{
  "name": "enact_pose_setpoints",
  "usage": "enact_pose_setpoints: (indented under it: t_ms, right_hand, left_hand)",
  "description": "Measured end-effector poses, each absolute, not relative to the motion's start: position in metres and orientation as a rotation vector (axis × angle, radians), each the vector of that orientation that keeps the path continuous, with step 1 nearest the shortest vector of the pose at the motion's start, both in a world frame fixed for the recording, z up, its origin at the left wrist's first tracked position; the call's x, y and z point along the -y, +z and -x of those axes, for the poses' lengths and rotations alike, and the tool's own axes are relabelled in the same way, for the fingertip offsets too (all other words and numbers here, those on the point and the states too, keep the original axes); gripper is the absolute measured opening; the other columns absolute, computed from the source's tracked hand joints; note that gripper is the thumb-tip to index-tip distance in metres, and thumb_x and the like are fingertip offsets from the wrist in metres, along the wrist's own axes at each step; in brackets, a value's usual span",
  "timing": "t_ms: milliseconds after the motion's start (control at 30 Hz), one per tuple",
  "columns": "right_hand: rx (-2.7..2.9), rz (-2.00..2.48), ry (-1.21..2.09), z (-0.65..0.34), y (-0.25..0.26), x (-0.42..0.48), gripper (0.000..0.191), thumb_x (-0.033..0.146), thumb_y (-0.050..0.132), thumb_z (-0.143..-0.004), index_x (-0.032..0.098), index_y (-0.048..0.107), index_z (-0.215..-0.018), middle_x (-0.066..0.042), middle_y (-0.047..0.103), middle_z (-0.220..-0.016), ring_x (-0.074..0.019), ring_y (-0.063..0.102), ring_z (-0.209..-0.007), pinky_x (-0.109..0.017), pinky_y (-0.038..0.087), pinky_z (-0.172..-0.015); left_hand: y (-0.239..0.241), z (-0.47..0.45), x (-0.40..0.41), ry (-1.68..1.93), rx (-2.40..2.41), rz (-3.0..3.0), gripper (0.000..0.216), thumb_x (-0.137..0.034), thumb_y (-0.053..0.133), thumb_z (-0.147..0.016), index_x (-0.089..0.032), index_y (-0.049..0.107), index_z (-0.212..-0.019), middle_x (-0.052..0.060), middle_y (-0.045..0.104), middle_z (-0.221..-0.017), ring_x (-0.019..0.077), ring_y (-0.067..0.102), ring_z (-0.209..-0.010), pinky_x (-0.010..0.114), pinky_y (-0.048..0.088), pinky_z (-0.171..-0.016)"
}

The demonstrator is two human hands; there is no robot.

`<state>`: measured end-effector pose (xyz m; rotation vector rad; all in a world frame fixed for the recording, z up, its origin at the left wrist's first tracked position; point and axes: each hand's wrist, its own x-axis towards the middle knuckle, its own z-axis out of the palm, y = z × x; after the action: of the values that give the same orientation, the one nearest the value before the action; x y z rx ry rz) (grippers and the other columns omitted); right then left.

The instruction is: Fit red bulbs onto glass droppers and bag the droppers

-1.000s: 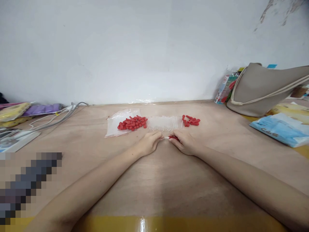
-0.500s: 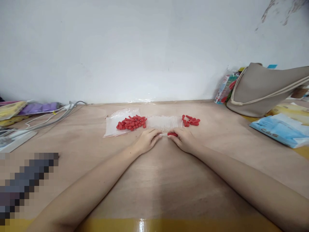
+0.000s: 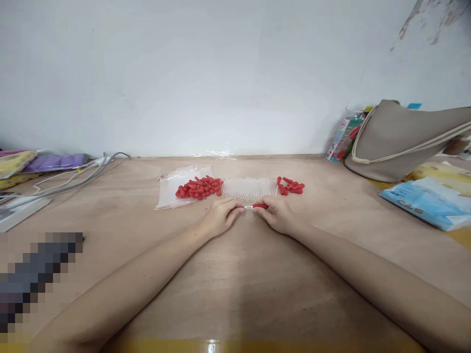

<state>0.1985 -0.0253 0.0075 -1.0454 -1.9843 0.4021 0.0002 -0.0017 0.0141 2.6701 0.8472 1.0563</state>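
While my left fingers (image 3: 234, 212) pinch the tube (image 3: 248, 207), my right fingers (image 3: 262, 212) grip the bulb (image 3: 262, 206) at its end; fitting seems the step, wanting a straight push.

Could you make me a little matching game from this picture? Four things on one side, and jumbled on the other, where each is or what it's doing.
1. Larger red heap
2. Row of thin clear tubes
3. Left hand
4. Right hand

A. Gripping a single red piece
B. With red groups on both sides
C. Pinching one clear tube
D. Lying partly on flat plastic

Pairs: 1-D, 2-B, 3-C, 4-A
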Motion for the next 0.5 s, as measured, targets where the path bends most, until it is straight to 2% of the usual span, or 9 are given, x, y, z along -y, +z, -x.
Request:
enact_pose_setpoints:
  t_ms: [500]
  right_hand:
    - [2.188,0.984,0.263,-0.2006,0.0059,0.0242,0.014,0.027,0.048,-0.083,0.018,0.058,-0.081,-0.004,0.061,-0.076,-0.0159,0.056,-0.074,-0.029,0.043,-0.067]
  left_hand:
    - [0.0107,0.0005,0.0020,0.907,-0.860,-2.792,0.022,-0.027,0.041,-0.087,-0.016,0.060,-0.087,0.004,0.060,-0.075,0.0134,0.055,-0.068,0.025,0.043,-0.063]
